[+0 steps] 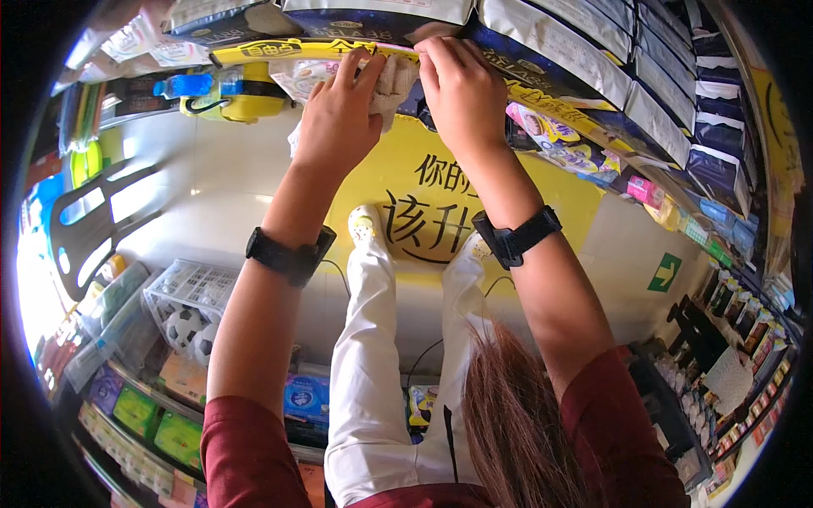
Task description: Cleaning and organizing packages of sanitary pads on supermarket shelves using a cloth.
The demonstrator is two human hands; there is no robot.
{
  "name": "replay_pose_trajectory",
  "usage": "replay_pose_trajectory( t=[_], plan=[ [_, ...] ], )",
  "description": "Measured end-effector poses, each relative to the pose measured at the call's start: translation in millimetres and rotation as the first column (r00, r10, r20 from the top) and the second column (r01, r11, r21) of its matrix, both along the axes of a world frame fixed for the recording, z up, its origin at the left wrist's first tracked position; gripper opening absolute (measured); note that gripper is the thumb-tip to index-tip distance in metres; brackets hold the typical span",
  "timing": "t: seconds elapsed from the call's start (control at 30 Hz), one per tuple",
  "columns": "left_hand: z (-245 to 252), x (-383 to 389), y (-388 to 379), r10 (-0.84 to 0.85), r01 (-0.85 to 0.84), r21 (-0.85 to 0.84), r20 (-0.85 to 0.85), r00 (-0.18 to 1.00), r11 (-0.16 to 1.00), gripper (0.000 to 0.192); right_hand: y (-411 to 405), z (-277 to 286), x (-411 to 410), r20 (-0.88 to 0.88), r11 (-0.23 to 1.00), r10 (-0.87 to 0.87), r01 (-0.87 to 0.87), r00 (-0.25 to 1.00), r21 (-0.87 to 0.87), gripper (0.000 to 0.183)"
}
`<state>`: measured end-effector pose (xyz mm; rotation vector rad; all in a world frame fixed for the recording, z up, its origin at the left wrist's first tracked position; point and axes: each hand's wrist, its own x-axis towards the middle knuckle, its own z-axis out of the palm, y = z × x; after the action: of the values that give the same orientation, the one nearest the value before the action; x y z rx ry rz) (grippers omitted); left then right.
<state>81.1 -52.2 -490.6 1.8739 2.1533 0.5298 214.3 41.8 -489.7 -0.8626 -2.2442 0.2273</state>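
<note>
My left hand [346,114] holds a crumpled, light-coloured cloth [395,82] against the yellow printed strip [298,48] along a shelf's front edge. Part of the cloth hangs below and behind the hand. Just to the right, my right hand [458,89] is at the same shelf edge with its fingers bent over it; the fingertips are partly hidden, and whether they grip anything does not show. Above both hands stand dark packages with silvery-white tops [381,9] in a row on the shelf.
A yellow case [254,101] and a blue bottle [184,86] lie on the lower left. A yellow floor sticker [546,203] bears large writing. Behind me, a white basket [190,282] holds soccer balls [185,325], beside shelves of packaged goods. A brown plastic chair [76,222] is at the left.
</note>
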Motion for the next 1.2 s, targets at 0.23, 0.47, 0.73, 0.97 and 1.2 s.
replay_pose_trajectory(
  t=[0.23, 0.47, 0.73, 0.97, 1.2],
  plan=[
    [-4, -3, -2, -0.025, 0.025, -0.005, 0.004, 1.0, 1.0, 0.063, 3, -18, -6, 0.016, 0.996, -0.009, 0.007, 1.0, 0.089, 0.007],
    [-3, 3, -2, -0.009, 0.009, 0.024, -0.005, 1.0, 1.0, 0.064, -7, -30, 0, 0.15, 0.991, -0.017, -0.003, 0.989, 0.132, 0.016],
    [-6, 9, 2, 0.022, -0.014, 0.081, -0.096, 0.995, 0.997, 0.064, -29, -39, 15, 0.271, 0.992, 0.001, -0.035, 0.963, 0.119, 0.042],
    [4, 35, -1, 0.059, -0.052, 0.102, -0.06, 0.996, 0.993, 0.074, -44, -42, 111, -0.021, 0.952, -0.27, 0.264, 0.963, -0.158, 0.049],
    [9, 129, 20, -0.186, 0.172, 0.152, 0.086, 0.979, 0.973, 0.069, -3, -47, 264, -0.041, 0.688, -0.717, 0.696, 0.696, -0.204, 0.055]
  ],
)
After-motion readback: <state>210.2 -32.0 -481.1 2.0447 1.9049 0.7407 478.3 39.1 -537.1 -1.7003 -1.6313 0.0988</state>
